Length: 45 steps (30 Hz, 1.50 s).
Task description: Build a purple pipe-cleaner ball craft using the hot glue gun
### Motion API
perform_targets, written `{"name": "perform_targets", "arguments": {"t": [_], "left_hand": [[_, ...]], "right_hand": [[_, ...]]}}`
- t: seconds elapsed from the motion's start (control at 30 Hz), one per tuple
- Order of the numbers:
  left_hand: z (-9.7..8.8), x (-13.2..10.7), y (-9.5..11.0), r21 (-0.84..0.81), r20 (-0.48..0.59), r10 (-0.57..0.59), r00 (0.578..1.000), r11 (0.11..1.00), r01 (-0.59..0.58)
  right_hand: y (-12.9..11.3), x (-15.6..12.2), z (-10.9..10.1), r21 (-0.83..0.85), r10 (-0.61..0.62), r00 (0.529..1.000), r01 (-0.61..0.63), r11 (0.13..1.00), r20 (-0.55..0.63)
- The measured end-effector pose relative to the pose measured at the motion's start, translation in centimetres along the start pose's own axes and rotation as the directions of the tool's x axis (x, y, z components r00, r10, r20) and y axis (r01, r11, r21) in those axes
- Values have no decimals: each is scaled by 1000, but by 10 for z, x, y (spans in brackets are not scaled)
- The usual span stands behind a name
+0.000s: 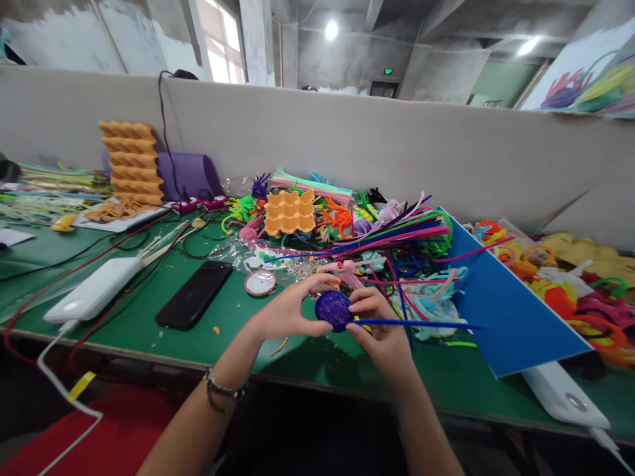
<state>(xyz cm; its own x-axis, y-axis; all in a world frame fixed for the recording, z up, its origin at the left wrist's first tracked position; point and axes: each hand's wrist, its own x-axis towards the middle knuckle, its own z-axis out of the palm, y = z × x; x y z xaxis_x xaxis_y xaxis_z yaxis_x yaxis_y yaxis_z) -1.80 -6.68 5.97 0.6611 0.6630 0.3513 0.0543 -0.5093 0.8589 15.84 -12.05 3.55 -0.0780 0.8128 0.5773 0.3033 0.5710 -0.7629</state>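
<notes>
Between my two hands, just above the table's front part, is a round dark purple-blue disc [333, 311] that looks wound from fuzzy pipe cleaner. My left hand [292, 307] grips its left edge between thumb and fingers. On the other side my right hand [380, 330] pinches the disc's right edge. A long blue pipe cleaner [426, 323] runs from the disc through my right hand and sticks out to the right. Right behind the disc lies a pink pipe-cleaner piece [350, 271], partly hidden by my fingers.
A black phone [194, 294], a white power bank [94, 289] and a small round white-faced item [260, 283] lie to the left. Bundled pipe cleaners [397, 231] and an orange egg-carton piece [290, 213] fill the back. A blue board [510, 311] leans at the right.
</notes>
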Motion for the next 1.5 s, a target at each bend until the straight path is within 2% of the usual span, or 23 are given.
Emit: {"name": "perform_targets", "arguments": {"t": [0.17, 0.3, 0.4, 0.53, 0.67, 0.83, 0.97, 1.17, 1.33, 1.5], "left_hand": [[-4, 2, 3, -12, 74, -12, 997, 1000, 12], [-3, 2, -4, -144, 47, -28, 999, 989, 34], [0, 2, -10, -317, -9, -34, 999, 948, 29], [9, 1, -18, -547, -28, -135, 990, 831, 98], [17, -1, -25, -670, -23, -179, 984, 733, 118], [16, -2, -23, -744, 56, -180, 982, 648, 161], [14, 1, -21, -661, 75, -182, 980, 727, 186], [11, -2, -21, -490, 81, -228, 970, 839, 237], [6, -3, -16, -294, 186, -227, 956, 915, 275], [9, 0, -9, -26, 64, -147, 987, 988, 149]], "right_hand": [[0, 5, -3, 239, 125, 991, -134, 962, 54], [0, 9, 1, 301, 143, 990, -141, 943, 14], [-2, 10, 5, 230, 68, 994, -47, 972, -83], [-7, 11, 8, 55, -47, 987, 56, 997, -156], [-9, 10, 9, -67, -62, 989, 53, 996, -132], [-8, 8, 10, -186, -137, 987, 118, 975, -89], [-10, 8, 12, -211, -161, 981, 135, 968, -109], [-11, 10, 9, -76, -10, 999, 8, 997, -35], [-8, 11, 4, -22, 190, 982, -190, 982, 9], [-6, 13, 4, -39, 258, 965, -257, 966, 36]]}}
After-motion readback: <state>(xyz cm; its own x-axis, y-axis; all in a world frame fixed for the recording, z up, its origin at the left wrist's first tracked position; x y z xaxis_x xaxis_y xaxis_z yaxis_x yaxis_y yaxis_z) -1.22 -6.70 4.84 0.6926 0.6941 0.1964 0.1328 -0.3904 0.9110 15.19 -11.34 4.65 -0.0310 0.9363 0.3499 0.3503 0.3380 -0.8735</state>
